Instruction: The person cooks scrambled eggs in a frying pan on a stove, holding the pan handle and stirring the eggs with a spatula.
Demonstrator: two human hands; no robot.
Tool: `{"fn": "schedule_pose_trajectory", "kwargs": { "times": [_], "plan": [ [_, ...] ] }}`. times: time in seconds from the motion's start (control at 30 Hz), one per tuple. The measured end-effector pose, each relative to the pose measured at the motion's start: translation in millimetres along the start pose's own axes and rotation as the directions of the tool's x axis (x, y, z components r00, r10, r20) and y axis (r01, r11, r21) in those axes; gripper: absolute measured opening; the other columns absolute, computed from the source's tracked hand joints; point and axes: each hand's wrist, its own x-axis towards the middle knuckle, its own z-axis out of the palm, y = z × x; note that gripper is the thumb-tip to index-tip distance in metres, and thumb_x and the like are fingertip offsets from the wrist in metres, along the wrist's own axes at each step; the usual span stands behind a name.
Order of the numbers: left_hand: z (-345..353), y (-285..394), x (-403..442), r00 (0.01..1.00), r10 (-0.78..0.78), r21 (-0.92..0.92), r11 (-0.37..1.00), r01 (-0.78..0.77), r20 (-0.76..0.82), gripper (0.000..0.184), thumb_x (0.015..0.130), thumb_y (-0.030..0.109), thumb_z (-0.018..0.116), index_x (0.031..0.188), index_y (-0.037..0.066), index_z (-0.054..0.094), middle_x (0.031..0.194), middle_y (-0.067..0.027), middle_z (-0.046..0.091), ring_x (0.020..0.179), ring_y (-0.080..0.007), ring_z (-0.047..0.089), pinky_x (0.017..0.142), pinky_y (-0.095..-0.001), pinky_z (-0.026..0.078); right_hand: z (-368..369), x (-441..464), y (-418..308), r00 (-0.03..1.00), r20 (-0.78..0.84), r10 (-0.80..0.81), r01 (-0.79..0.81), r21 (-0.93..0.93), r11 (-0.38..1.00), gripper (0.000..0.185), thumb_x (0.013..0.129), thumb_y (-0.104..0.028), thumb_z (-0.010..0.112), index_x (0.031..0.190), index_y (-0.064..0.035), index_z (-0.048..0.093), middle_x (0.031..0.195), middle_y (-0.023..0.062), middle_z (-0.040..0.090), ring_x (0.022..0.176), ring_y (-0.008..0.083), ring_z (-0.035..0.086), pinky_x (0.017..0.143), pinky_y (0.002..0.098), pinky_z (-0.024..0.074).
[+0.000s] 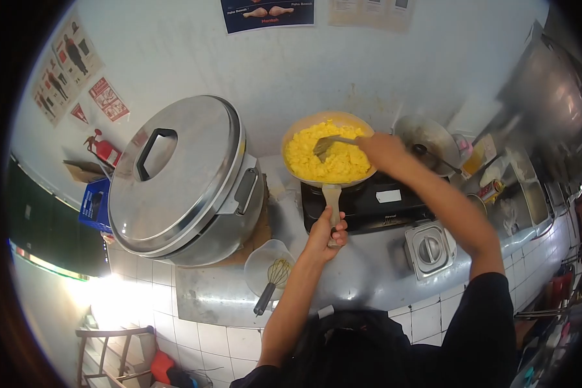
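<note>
My left hand (325, 234) is wrapped around the pale handle of a frying pan (332, 194), which sits over the left side of a black gas stove (368, 216). Yellow scrambled eggs (326, 161) fill much of the pan. In my right hand (385, 154) is the handle of a spatula (326, 147), its dark blade resting in the eggs. Left of my left forearm, a whisk (275, 281) with a black handle leans in a clear bowl (255, 268).
A large lidded metal pot (174, 174) stands at the left of the steel counter (362, 275). A wok (427, 132) sits behind the stove's right side. In front of the stove is a lidded steel container (429, 251). A wall (265, 71) closes off the back.
</note>
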Motion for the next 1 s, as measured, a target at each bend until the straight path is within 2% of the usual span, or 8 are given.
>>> {"fn": "schedule_pose_trajectory", "kwargs": {
  "times": [0.17,0.37,0.47,0.57,0.67,0.73,0.87,1.0],
  "plan": [
    [-3,2,-1,1.000,-0.007,-0.004,1.000,0.007,0.020,0.034,0.099,0.043,0.036,0.097,0.010,0.045,0.060,0.0011,0.039,0.043,-0.0072,0.032,0.039,-0.0226,0.028,-89,-44,7,0.977,0.212,0.005,0.041,-0.214,0.976,0.028,0.084,-0.013,0.051,0.110,-0.0118,0.061,0.080,0.0151,0.066,0.078,0.0308,0.067,0.064,0.0434,0.0529],
    [-3,-1,1,0.998,-0.048,-0.039,0.998,0.049,0.026,0.034,0.099,0.043,0.037,0.094,0.010,0.044,0.062,0.0007,0.038,0.044,-0.0065,0.032,0.039,-0.0210,0.027,15,-51,3,0.991,0.007,0.131,-0.130,-0.094,0.987,0.031,0.088,-0.020,0.053,0.119,-0.0135,0.055,0.074,0.0158,0.064,0.069,0.0344,0.065,0.059,0.0453,0.0520],
    [-2,-4,2,0.998,-0.056,-0.013,0.998,0.057,0.030,0.035,0.099,0.044,0.036,0.093,0.010,0.043,0.061,0.0006,0.038,0.044,-0.0071,0.032,0.039,-0.0217,0.028,33,-15,11,0.992,-0.128,0.021,-0.020,0.011,1.000,0.033,0.088,-0.018,0.053,0.121,-0.0134,0.053,0.074,0.0157,0.064,0.069,0.0337,0.065,0.060,0.0447,0.0523],
    [1,-4,6,0.997,-0.059,-0.017,0.998,0.060,0.048,0.035,0.098,0.045,0.035,0.093,0.011,0.043,0.060,0.0008,0.038,0.043,-0.0075,0.032,0.039,-0.0224,0.028,16,1,1,0.994,-0.049,-0.097,0.095,-0.029,0.995,0.036,0.087,-0.019,0.054,0.123,-0.0135,0.053,0.075,0.0163,0.064,0.071,0.0341,0.065,0.063,0.0446,0.0527],
    [-2,-2,6,0.995,-0.057,-0.093,0.994,0.064,0.079,0.035,0.098,0.046,0.036,0.092,0.012,0.043,0.059,0.0015,0.038,0.042,-0.0076,0.032,0.039,-0.0223,0.028,-58,-9,-15,0.995,0.077,-0.061,0.066,-0.067,0.996,0.024,0.085,-0.014,0.052,0.107,-0.0112,0.062,0.085,0.0162,0.066,0.082,0.0334,0.066,0.068,0.0431,0.0526],
    [-5,-5,5,0.994,-0.054,-0.141,0.988,0.068,0.097,0.035,0.097,0.046,0.036,0.091,0.012,0.044,0.058,0.0018,0.038,0.042,-0.0076,0.032,0.039,-0.0223,0.028,-56,7,15,0.997,0.070,-0.026,0.029,-0.044,0.999,0.027,0.087,-0.018,0.052,0.112,-0.0097,0.059,0.080,0.0183,0.065,0.076,0.0353,0.065,0.066,0.0456,0.0521],
    [-3,-8,9,0.992,-0.053,-0.143,0.987,0.069,0.111,0.036,0.097,0.046,0.035,0.090,0.012,0.044,0.058,0.0018,0.038,0.041,-0.0077,0.032,0.038,-0.0220,0.028,19,23,39,0.992,-0.106,0.065,-0.070,-0.047,0.996,0.031,0.088,-0.017,0.050,0.116,-0.0043,0.055,0.078,0.0209,0.065,0.073,0.0369,0.065,0.064,0.0480,0.0520],
    [-5,-4,11,0.992,-0.050,-0.131,0.989,0.065,0.120,0.036,0.098,0.046,0.035,0.090,0.012,0.044,0.058,0.0014,0.038,0.042,-0.0079,0.032,0.039,-0.0223,0.028,64,-25,-42,0.971,0.059,0.230,-0.236,0.115,0.965,0.040,0.086,-0.013,0.050,0.125,-0.0044,0.049,0.082,0.0203,0.065,0.073,0.0349,0.066,0.060,0.0485,0.0524]
  ]
}}
